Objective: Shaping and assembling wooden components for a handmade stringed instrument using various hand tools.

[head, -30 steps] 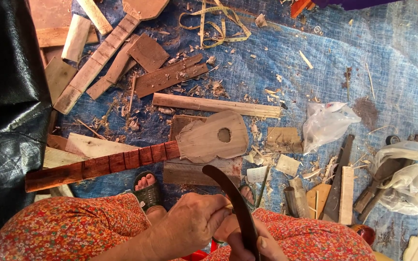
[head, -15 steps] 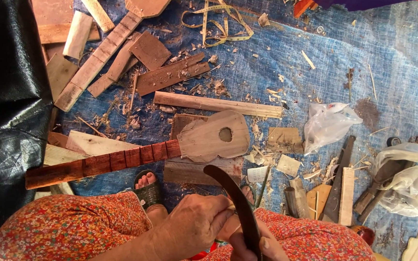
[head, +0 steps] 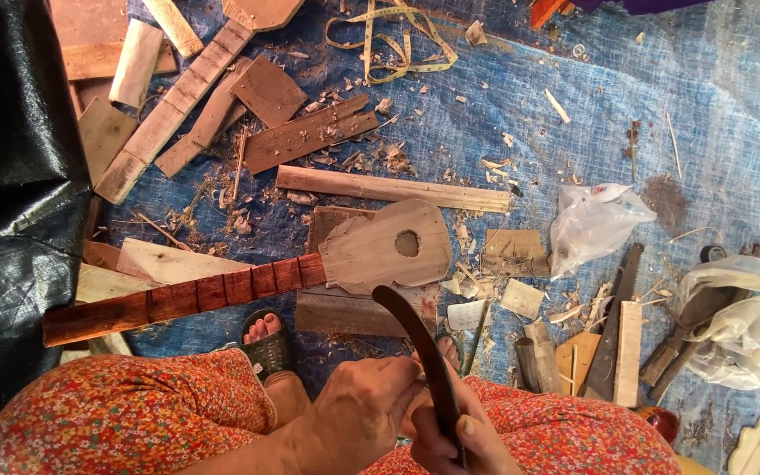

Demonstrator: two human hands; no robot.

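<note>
My right hand [head: 457,442] grips the lower end of a dark curved blade [head: 417,345] that arcs up over my lap. My left hand [head: 358,413] is curled beside it, with its fingertips pressed against the blade's middle; anything under the palm is hidden. Just beyond the blade's tip lies a small unfinished wooden guitar [head: 387,251] with a round sound hole. Its reddish fretted neck [head: 178,299] runs to the left across the blue tarp [head: 573,114]. My knees in red floral cloth [head: 125,409] fill the bottom edge.
Wood offcuts and shavings cover the tarp, with a long slat [head: 393,187], a second pale neck [head: 178,105] and a yellow tape measure [head: 393,44]. A hand saw [head: 616,325], plastic bags [head: 593,224] and tools lie at right. Black sheeting [head: 10,176] is at left. A sandalled foot [head: 266,339] shows below the neck.
The blade and both hands have shifted slightly in my lap; nothing on the tarp has moved.
</note>
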